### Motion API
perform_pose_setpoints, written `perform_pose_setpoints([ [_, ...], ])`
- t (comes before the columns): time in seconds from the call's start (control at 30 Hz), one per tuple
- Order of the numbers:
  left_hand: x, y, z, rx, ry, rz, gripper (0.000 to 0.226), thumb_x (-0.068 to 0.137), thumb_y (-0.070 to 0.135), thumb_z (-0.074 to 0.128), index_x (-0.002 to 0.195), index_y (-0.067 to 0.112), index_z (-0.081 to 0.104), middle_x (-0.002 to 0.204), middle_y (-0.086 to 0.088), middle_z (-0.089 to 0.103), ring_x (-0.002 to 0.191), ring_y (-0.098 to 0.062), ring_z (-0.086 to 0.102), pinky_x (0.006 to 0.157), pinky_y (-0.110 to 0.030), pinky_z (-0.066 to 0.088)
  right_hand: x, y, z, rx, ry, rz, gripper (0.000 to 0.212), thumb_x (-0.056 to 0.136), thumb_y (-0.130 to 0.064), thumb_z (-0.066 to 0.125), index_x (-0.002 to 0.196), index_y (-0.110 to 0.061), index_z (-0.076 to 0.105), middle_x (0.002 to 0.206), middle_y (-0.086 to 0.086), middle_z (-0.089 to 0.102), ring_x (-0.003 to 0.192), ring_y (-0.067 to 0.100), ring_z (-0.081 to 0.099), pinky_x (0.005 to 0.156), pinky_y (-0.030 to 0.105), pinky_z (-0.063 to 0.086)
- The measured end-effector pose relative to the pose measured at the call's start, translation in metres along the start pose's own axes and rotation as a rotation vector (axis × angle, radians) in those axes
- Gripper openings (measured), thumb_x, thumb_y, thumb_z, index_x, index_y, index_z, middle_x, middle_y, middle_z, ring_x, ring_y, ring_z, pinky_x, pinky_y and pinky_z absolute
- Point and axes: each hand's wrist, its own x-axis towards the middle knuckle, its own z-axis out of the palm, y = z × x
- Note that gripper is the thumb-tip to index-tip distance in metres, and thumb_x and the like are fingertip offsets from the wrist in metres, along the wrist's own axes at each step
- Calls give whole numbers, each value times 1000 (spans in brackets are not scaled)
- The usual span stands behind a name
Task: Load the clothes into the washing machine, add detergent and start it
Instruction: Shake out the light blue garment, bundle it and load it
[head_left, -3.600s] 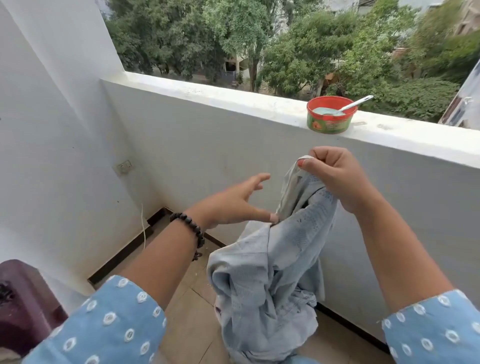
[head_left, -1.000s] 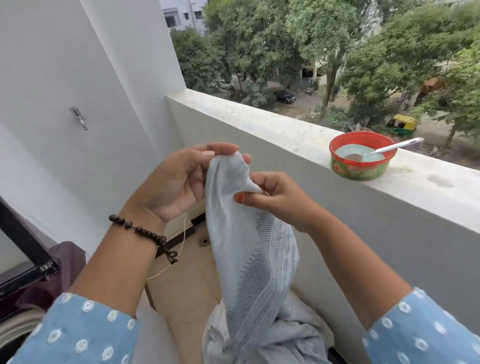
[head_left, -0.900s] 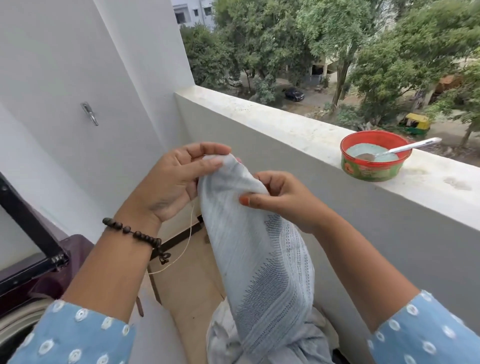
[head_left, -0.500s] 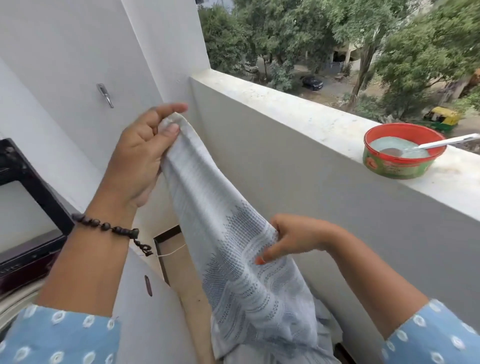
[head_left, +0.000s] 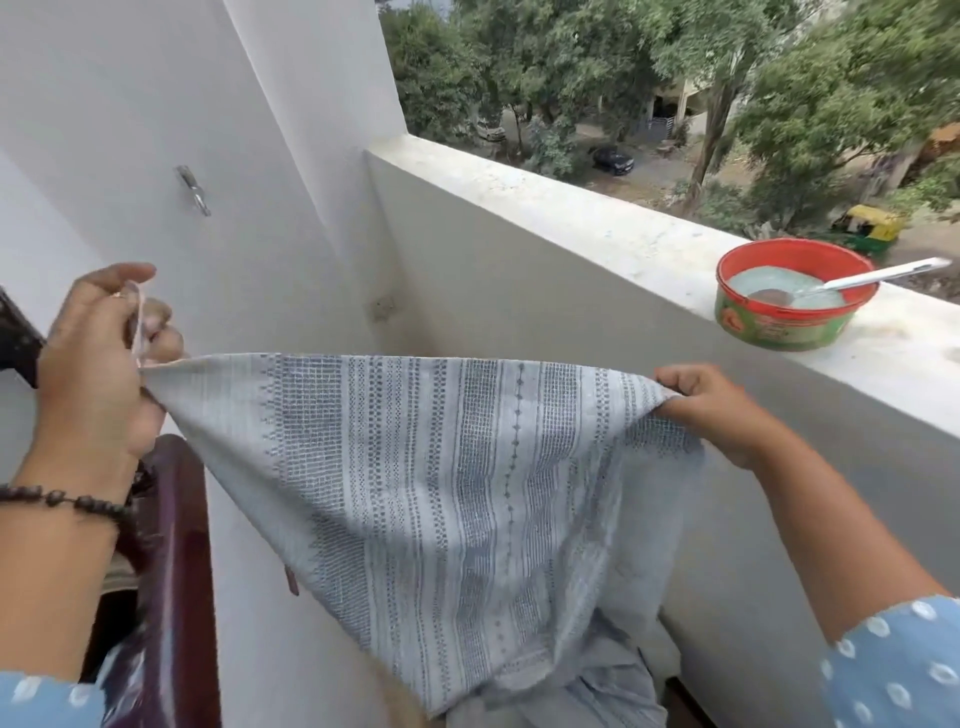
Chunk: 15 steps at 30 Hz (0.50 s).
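A pale grey cloth (head_left: 457, 499) with darker woven stripes fills the middle of the view, stretched flat along its top edge and sagging below into a loose heap. It is in the air, not in the washer (head_left: 171, 582), whose dark maroon edge shows just left of the cloth; the drum itself cannot be seen. The person probably spreads the cloth to shake it open or check it before dropping it in, so loading looks to be under way and detergent has not been added.

The parapet (head_left: 623, 244) runs behind and to the right of the cloth, serving as a surface for the tub (head_left: 789, 322). That red-rimmed green tub sits up and to the right of the cloth, well apart from it, holding pale blue powder with a spoon (head_left: 852, 283) resting in it, likely kept handy for dosing later.

The left hand (head_left: 98, 364) holds the cloth's left corner, its grip closed on a pinch of fabric that sticks up between finger and thumb. The right hand (head_left: 722, 405) holds the right corner, its grip folded tight over the edge. A beaded bracelet (head_left: 67, 501) circles the left wrist.
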Motion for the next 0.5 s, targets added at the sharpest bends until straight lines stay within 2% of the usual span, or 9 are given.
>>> perform_pose_setpoints([
  [0.03,-23,16,22,78,-33,5,24,96,14,47,101,31,64,59,18,42,48,4,31,47,-28,16,1,-6,-4,104,25,-36,11,76,-17,68,75,-7,65,71,7,61,68,17,52,61,31,36],
  [0.1,-47,17,37,406,-296,161,10,92,36,66,102,36,64,55,15,44,49,0,37,47,-26,25,4,-16,-6,270,68,-84,7,84,-2,64,83,-9,63,71,2,67,64,13,60,57,24,46],
  [0.17,-58,7,26,810,-515,184,46,70,63,77,109,43,63,78,22,62,73,9,54,66,-19,43,7,-21,-5,419,87,-86,22,89,9,53,85,-10,62,69,1,68,59,12,63,55,21,50],
  [0.2,-61,1,20,967,-585,173,56,61,72,75,110,46,62,91,26,64,86,11,58,77,-18,45,6,-22,-3,470,87,-81,27,89,12,50,83,-11,63,68,2,68,57,12,63,54,22,51],
  [0.27,-65,-8,12,1113,-634,239,53,60,78,64,102,45,67,96,26,63,87,9,59,80,-15,41,4,-22,2,531,89,-80,31,88,14,47,80,-11,64,66,3,68,55,12,63,52,20,51],
  [0.3,-69,-10,11,1099,-609,280,45,66,75,61,94,41,69,92,21,61,83,4,59,74,-10,38,3,-22,5,545,94,-82,30,88,14,46,81,-10,63,65,2,68,54,11,62,51,19,51],
  [0.37,-70,-20,4,965,-483,261,34,82,65,62,84,31,71,83,9,59,77,-8,58,69,-13,37,1,-25,12,555,91,-80,30,87,14,46,80,-10,64,64,1,68,53,10,62,51,18,51],
  [0.43,-70,-29,3,642,-327,75,34,89,53,62,87,19,68,81,6,61,80,-18,59,82,-25,42,2,-26,19,550,67,-81,36,87,14,48,75,-14,69,66,3,69,54,11,63,51,19,52],
  [0.5,-75,-25,17,221,-135,-144,29,94,46,57,100,19,67,88,6,67,85,-14,64,87,-31,51,2,-27,27,495,-17,-77,28,86,9,54,78,-12,70,71,6,70,58,13,65,55,21,54],
])
